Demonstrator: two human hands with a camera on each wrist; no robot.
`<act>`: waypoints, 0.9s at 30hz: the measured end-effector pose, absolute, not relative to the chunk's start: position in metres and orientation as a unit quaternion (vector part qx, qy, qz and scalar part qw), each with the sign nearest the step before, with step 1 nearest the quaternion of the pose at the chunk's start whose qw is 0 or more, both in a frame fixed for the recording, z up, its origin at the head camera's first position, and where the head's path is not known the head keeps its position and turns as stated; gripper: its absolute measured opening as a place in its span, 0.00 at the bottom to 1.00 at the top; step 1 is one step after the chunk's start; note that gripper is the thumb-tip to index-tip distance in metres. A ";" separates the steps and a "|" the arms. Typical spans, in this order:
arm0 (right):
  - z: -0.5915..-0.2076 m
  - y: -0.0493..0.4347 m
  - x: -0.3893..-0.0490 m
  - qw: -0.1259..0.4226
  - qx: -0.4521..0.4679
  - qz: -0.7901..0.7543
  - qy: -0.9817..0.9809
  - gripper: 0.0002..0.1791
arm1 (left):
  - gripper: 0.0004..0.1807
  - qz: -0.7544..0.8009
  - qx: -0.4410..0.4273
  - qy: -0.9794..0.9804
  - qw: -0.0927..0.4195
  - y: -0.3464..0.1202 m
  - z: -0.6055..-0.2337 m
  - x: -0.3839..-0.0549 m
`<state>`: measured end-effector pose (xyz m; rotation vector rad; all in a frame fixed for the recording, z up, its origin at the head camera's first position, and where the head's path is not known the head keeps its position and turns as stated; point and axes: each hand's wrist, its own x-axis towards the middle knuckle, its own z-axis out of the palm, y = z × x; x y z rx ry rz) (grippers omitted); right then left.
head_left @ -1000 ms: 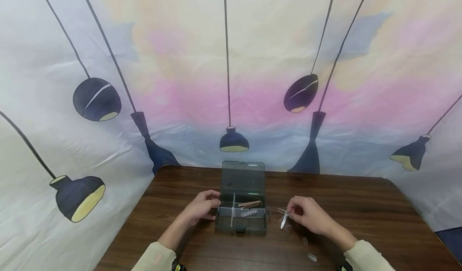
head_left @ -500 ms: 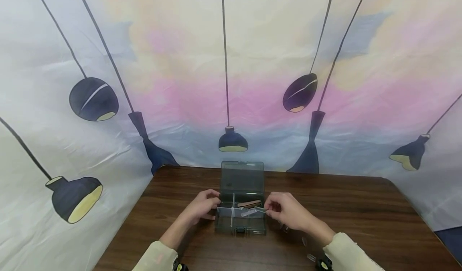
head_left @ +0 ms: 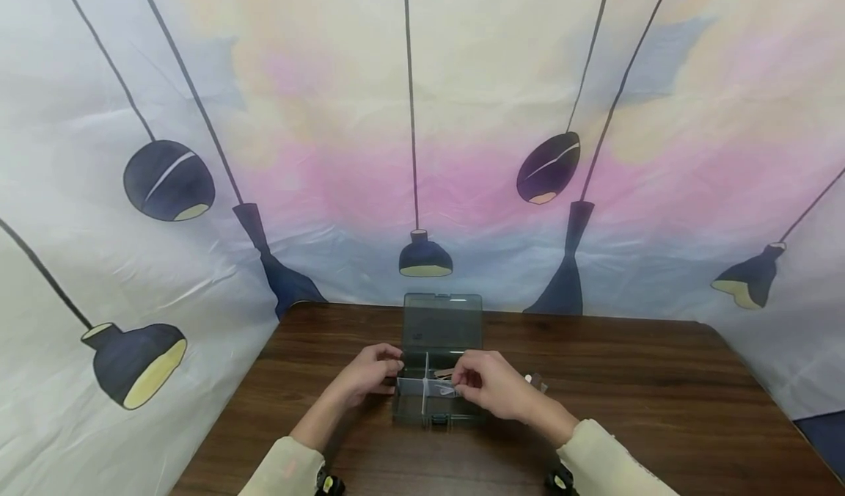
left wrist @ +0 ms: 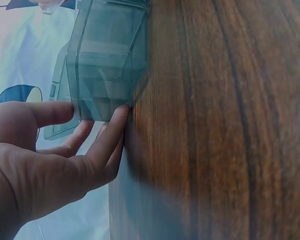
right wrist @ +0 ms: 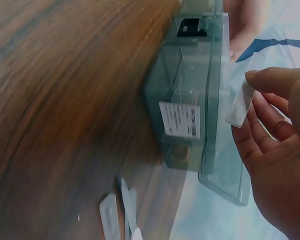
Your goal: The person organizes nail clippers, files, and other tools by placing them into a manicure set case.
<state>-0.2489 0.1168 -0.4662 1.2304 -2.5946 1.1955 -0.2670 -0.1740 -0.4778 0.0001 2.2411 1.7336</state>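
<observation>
We see the box, a smoky clear plastic case, sitting on the bench with its lid standing open at the far side. Our left hand rests at the box's left wall, fingers straight and slightly spread, tips touching the wall. Our right hand hovers over the right-hand compartments, thumb and fingers clamped on a thin clear strip held just above the box's rim. White dividers partition the interior. More clear strips lie on the bench just right of the box.
</observation>
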 end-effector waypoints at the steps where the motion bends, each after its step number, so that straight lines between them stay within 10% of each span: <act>1: -0.467 0.115 -0.249 0.014 0.397 0.384 -0.833 0.05 | 0.17 0.604 0.002 0.782 0.153 -0.174 -0.478 -0.268; 27: -0.474 0.104 -0.246 0.006 0.373 0.352 -0.858 0.05 | 0.15 0.607 0.017 0.776 0.173 -0.176 -0.478 -0.267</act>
